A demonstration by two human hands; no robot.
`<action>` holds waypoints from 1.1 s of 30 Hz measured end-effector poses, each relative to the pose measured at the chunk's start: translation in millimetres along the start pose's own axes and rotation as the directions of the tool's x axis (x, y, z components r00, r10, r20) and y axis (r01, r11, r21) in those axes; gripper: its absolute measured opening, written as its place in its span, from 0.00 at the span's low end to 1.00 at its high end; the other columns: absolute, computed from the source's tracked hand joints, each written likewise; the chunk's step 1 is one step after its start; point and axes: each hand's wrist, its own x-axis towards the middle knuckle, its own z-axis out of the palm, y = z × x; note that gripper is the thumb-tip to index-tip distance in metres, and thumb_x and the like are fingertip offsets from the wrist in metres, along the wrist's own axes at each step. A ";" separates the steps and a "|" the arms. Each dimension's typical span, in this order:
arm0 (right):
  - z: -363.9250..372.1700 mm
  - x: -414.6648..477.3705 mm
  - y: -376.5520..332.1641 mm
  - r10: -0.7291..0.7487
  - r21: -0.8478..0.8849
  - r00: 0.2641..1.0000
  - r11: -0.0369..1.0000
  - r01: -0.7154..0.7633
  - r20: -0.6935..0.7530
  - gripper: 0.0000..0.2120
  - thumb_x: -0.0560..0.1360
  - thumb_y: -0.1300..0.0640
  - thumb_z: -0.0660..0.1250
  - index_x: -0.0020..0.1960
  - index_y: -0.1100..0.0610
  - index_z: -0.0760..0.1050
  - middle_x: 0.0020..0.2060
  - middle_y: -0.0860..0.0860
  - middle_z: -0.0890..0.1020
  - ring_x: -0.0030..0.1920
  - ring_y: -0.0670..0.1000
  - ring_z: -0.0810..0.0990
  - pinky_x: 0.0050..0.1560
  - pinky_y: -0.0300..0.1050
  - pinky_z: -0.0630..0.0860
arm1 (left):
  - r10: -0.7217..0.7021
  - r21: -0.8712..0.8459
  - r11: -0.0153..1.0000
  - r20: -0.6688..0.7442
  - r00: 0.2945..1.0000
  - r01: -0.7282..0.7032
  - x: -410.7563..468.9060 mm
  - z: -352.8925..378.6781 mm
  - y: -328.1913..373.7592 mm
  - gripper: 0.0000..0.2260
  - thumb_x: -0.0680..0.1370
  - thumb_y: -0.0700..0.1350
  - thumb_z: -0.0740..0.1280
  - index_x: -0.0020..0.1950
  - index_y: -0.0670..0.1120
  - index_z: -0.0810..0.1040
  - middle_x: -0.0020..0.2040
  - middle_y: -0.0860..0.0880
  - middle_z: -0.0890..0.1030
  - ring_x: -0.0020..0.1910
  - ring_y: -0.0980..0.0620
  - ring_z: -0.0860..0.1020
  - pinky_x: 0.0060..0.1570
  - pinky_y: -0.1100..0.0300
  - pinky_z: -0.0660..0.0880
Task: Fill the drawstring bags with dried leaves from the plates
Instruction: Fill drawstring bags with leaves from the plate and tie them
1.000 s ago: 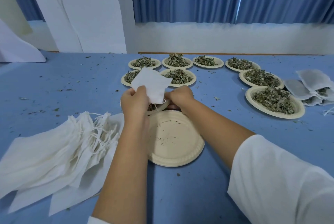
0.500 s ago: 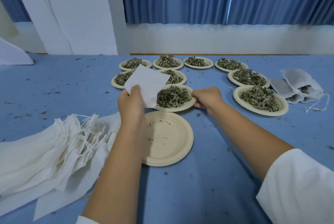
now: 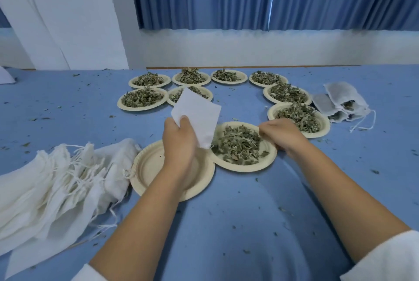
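Bag point(image 3: 199, 117) in left hand point(image 3: 179, 142) stands tilted, drawstring end down.

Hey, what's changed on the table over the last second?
The right hand left the bag, gripped the full plate by its rim and pulled it nearer, beside the empty plate. The left hand still holds the bag up; the other plates and bag pile stayed put.
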 end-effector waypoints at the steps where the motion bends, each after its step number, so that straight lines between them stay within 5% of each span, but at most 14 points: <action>1: -3.7 -2.0 1.3 -0.020 -0.037 0.999 0.999 0.021 0.036 0.09 0.70 0.62 0.64 0.33 0.65 0.72 0.30 0.56 0.66 0.32 0.51 0.63 0.32 0.42 0.60 | 0.006 0.016 1.000 0.001 1.000 -0.006 -1.2 -0.4 -0.1 0.13 0.82 0.46 0.56 0.59 0.40 0.74 0.54 0.42 0.80 0.50 0.44 0.78 0.44 0.54 0.70; 4: -10.3 -5.2 2.5 -0.073 -0.153 0.988 0.984 0.094 0.136 0.14 0.73 0.58 0.64 0.48 0.70 0.77 0.35 0.62 0.74 0.36 0.50 0.68 0.35 0.42 0.64 | 0.003 0.029 1.000 0.003 1.000 -0.003 -3.1 -1.5 -0.4 0.13 0.82 0.46 0.56 0.59 0.40 0.74 0.55 0.42 0.80 0.51 0.43 0.79 0.44 0.54 0.71; 8: -8.8 -9.6 -5.7 -0.106 -0.248 0.970 0.955 0.161 0.219 0.09 0.76 0.56 0.65 0.44 0.56 0.83 0.26 0.39 0.79 0.23 0.38 0.71 0.23 0.28 0.64 | -0.023 0.040 0.999 0.005 1.000 0.023 -0.1 -2.3 -0.2 0.14 0.82 0.46 0.55 0.60 0.38 0.73 0.55 0.40 0.79 0.48 0.45 0.77 0.45 0.52 0.72; 11: -4.4 -9.1 -10.0 -0.146 -0.263 0.961 0.942 0.208 0.237 0.08 0.76 0.58 0.65 0.46 0.55 0.84 0.26 0.34 0.79 0.25 0.32 0.73 0.25 0.24 0.65 | -0.050 0.030 0.998 0.016 0.999 0.050 2.1 -0.9 1.5 0.15 0.82 0.46 0.55 0.60 0.38 0.73 0.56 0.38 0.79 0.51 0.42 0.79 0.48 0.50 0.74; 14: -0.4 -10.1 -16.7 -0.163 -0.297 0.962 0.928 0.225 0.221 0.09 0.75 0.59 0.66 0.50 0.56 0.84 0.43 0.43 0.85 0.43 0.40 0.81 0.47 0.37 0.77 | -0.071 0.015 0.997 0.018 0.997 0.071 4.3 -0.3 1.6 0.14 0.81 0.46 0.55 0.61 0.39 0.73 0.57 0.39 0.80 0.54 0.40 0.79 0.51 0.48 0.75; 16: 5.3 -9.9 -24.7 -0.211 -0.332 0.962 0.907 0.258 0.171 0.09 0.75 0.59 0.66 0.52 0.54 0.83 0.47 0.48 0.84 0.49 0.48 0.81 0.53 0.45 0.77 | -0.066 0.016 0.998 0.015 0.998 0.065 7.2 -1.5 1.8 0.15 0.81 0.46 0.55 0.61 0.39 0.73 0.57 0.39 0.79 0.55 0.39 0.79 0.48 0.51 0.73; 19: 24.9 -5.3 -47.0 -0.336 -0.312 0.925 0.873 0.376 0.175 0.08 0.75 0.59 0.67 0.51 0.52 0.83 0.46 0.47 0.83 0.49 0.46 0.80 0.50 0.40 0.74 | -0.062 -0.001 0.998 -0.018 0.998 0.062 10.4 -4.5 5.1 0.16 0.81 0.45 0.55 0.62 0.38 0.73 0.58 0.36 0.79 0.55 0.37 0.79 0.53 0.45 0.76; 22: 57.8 -3.0 -75.0 -0.350 -0.347 0.832 0.787 0.510 0.431 0.05 0.75 0.53 0.70 0.48 0.52 0.84 0.40 0.44 0.83 0.42 0.45 0.80 0.43 0.38 0.73 | -0.079 -0.018 0.997 -0.089 0.993 0.077 14.5 -9.6 8.8 0.16 0.81 0.45 0.56 0.63 0.36 0.72 0.60 0.36 0.78 0.60 0.37 0.76 0.58 0.43 0.74; 25: 90.8 -2.7 -92.7 -0.263 -0.385 0.741 0.720 0.577 0.618 0.10 0.72 0.48 0.73 0.36 0.51 0.79 0.28 0.43 0.78 0.29 0.41 0.71 0.33 0.34 0.69 | -0.074 -0.003 0.997 -0.121 0.990 0.074 22.5 -16.2 9.0 0.15 0.82 0.46 0.56 0.63 0.38 0.72 0.59 0.40 0.78 0.58 0.41 0.77 0.52 0.50 0.73; 30: 126.8 4.4 -102.9 -0.262 -0.419 0.716 0.662 0.621 0.647 0.16 0.71 0.53 0.74 0.55 0.59 0.77 0.50 0.55 0.81 0.47 0.52 0.76 0.45 0.45 0.70 | -0.080 -0.041 0.996 -0.163 0.983 0.074 33.0 -26.0 12.9 0.14 0.82 0.45 0.57 0.63 0.38 0.72 0.58 0.42 0.78 0.56 0.43 0.77 0.48 0.55 0.70; 33: 135.2 12.0 -108.6 -0.274 -0.455 0.758 0.662 0.595 0.592 0.12 0.72 0.54 0.73 0.52 0.59 0.79 0.46 0.53 0.81 0.46 0.52 0.76 0.42 0.43 0.69 | -0.093 -0.084 0.993 -0.159 0.983 0.081 38.0 -30.1 15.7 0.14 0.82 0.44 0.57 0.63 0.38 0.73 0.59 0.41 0.79 0.56 0.43 0.78 0.46 0.56 0.70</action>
